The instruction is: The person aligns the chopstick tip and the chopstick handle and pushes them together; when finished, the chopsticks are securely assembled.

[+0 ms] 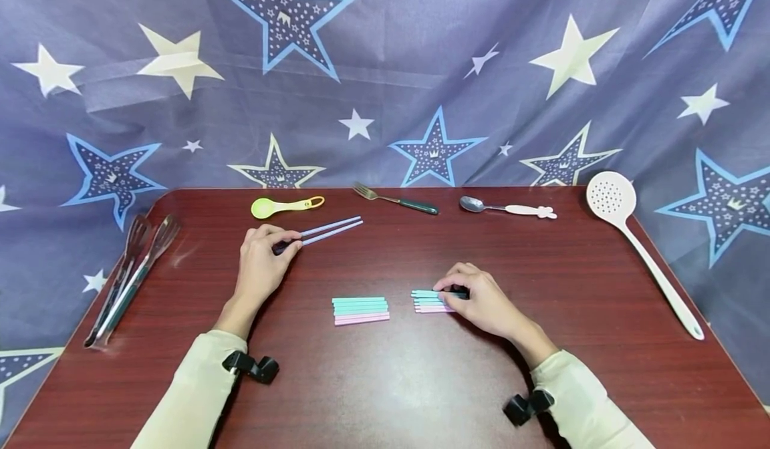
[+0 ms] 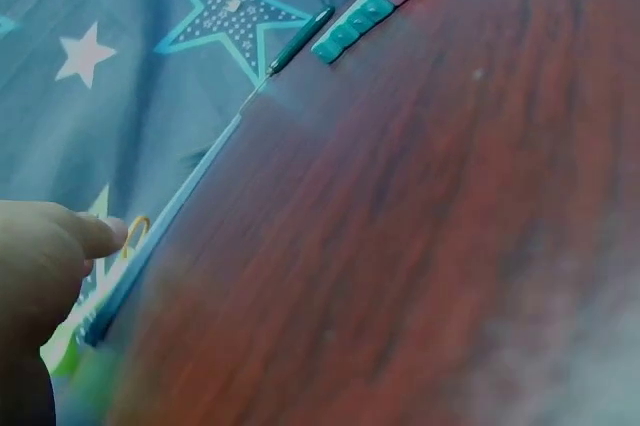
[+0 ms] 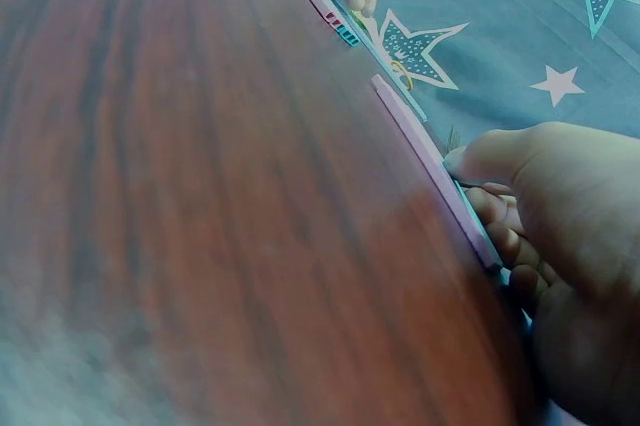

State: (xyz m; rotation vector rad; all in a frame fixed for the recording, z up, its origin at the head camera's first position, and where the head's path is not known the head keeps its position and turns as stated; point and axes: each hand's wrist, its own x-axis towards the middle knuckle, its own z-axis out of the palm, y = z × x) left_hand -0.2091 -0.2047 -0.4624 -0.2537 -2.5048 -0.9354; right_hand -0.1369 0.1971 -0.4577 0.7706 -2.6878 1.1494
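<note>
My left hand (image 1: 261, 265) pinches the left ends of two blue-lavender sticks (image 1: 332, 230), which point right and slightly apart; the left wrist view shows the hand (image 2: 45, 276) beside a blue stick (image 2: 185, 196). A row of teal and pink sticks (image 1: 361, 310) lies between the hands. Over the right part of a second such row (image 1: 424, 301), my right hand (image 1: 487, 302) has thumb and fingers bent round the teal sticks at its back edge. In the right wrist view a pink stick (image 3: 430, 161) lies in front of that hand (image 3: 570, 236); its fingertips are partly hidden.
Along the back edge lie a green spoon (image 1: 283, 206), a green-handled fork (image 1: 397, 200) and a white-handled spoon (image 1: 508, 208). Metal utensils (image 1: 129, 278) lie at the left edge, a white skimmer (image 1: 646, 255) at the right. A starry cloth (image 1: 385, 75) hangs behind the table (image 1: 385, 382).
</note>
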